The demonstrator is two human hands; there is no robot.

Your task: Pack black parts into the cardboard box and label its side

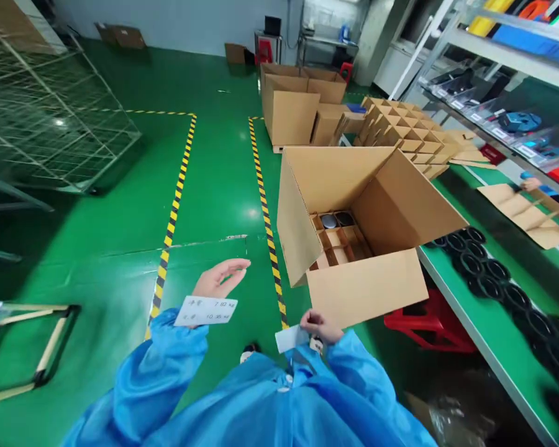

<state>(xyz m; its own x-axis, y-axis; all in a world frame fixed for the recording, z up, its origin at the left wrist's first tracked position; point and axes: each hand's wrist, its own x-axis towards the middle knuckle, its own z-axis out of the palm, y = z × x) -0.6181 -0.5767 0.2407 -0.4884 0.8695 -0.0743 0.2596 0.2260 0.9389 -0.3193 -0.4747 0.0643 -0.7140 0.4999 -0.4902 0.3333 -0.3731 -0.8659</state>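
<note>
From my feed, the left hand [218, 279] has a white weight label [205, 310] low at the palm, its fingers splayed wide; I can't quite make out how the label is gripped. The right hand [320, 328] holds a pale paper slip [291, 339] in a narrow pinch, just beside the near flap of an open cardboard carton [363, 292]. Dark round items [328, 221] sit in the carton's divider cells. Black rings [475, 266] lie along the green workbench [466, 198] to the right.
</note>
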